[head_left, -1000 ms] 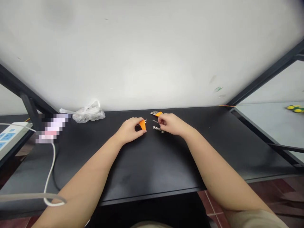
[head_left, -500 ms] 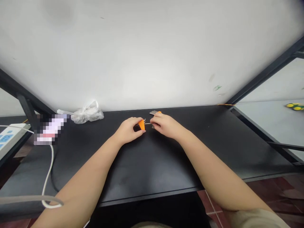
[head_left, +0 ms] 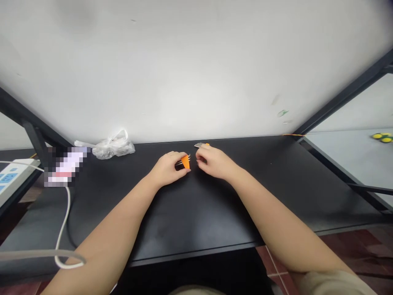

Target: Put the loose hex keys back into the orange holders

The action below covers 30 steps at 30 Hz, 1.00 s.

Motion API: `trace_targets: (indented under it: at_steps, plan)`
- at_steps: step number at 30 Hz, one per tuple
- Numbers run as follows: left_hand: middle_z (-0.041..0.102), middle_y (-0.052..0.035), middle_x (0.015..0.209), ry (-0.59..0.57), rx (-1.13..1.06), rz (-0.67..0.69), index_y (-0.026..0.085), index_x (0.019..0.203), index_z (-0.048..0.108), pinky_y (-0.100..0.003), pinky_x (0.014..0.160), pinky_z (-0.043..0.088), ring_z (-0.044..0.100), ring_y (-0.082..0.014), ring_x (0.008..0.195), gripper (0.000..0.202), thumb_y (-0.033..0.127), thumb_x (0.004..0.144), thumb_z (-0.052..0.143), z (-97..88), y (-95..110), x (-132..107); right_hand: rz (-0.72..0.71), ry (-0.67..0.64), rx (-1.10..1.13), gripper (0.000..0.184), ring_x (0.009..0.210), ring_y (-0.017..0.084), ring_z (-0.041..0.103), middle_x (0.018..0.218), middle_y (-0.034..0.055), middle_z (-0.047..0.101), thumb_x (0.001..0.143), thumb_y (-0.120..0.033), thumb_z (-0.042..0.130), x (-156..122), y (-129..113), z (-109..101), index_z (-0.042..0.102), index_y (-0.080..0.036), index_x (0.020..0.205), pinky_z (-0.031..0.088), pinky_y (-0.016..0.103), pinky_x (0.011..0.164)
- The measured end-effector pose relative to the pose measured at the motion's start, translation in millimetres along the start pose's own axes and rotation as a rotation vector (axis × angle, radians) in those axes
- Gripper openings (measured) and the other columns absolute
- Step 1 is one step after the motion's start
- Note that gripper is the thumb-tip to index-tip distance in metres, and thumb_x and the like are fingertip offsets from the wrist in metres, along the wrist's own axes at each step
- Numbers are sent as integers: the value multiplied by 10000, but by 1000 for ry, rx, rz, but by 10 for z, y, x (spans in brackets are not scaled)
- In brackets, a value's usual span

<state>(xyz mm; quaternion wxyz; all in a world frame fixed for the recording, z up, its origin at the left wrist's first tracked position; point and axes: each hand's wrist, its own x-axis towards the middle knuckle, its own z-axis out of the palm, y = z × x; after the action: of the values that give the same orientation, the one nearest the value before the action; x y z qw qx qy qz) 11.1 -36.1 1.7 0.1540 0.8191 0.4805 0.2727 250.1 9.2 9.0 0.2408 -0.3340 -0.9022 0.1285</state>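
An orange holder (head_left: 186,162) with several thin metal rods through it, which look like hex keys, is held between the thumb and fingers of my left hand (head_left: 167,168). The rod tips stick out on its right side. Just to the right, my right hand (head_left: 213,160) is closed, fingertips curled toward the holder with a small gap between. Whatever its fingers hold is hidden. Behind the right hand lies a second set of metal rods (head_left: 199,144) with an orange piece (head_left: 208,144), partly covered by that hand.
A crumpled clear plastic bag (head_left: 113,145) lies against the wall on the black tabletop (head_left: 190,217). At the left are a white power strip (head_left: 12,176), a pixelated pale object (head_left: 68,166) and a white cable (head_left: 63,229). Black frame bars (head_left: 344,96) rise on both sides.
A metal rod spanned the space between the holder and my right fingers before. Now that space is open, and several rod tips show at the holder's right side.
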Motion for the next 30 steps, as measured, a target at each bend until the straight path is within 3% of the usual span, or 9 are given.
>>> trace_targets:
  at_steps: [6, 14, 22, 30]
  plan:
    - [713, -59, 1176, 16, -2, -34, 233, 1247, 650, -396, 921, 549, 677, -257, 1021, 457, 443, 844, 698, 11, -64, -23, 154, -219, -36, 56, 728, 178, 575, 816, 34, 651, 832, -191, 644, -51, 298, -163, 645, -222, 784, 410, 292, 634]
    - [715, -55, 1182, 14, 14, -56, 232, 1260, 650, -383, 924, 548, 681, -251, 1023, 473, 439, 837, 702, 10, -74, -25, 323, -446, -27, 18, 744, 170, 590, 846, 38, 682, 809, -200, 685, -13, 242, -239, 699, -210, 814, 405, 264, 656]
    - [719, -57, 1156, 9, 21, -30, 230, 1238, 653, -374, 901, 548, 678, -249, 1013, 449, 434, 840, 702, 20, -74, -14, 300, -377, -135, 73, 721, 169, 576, 799, 35, 656, 759, -145, 671, -4, 235, -91, 625, -200, 752, 362, 274, 623]
    - [725, -51, 1081, 17, 15, -24, 230, 1219, 654, -382, 886, 544, 678, -243, 960, 420, 404, 839, 699, 21, -49, -14, 56, -177, 103, 89, 734, 144, 574, 855, 12, 651, 881, -141, 559, 1, 77, -50, 614, -210, 893, 404, 268, 665]
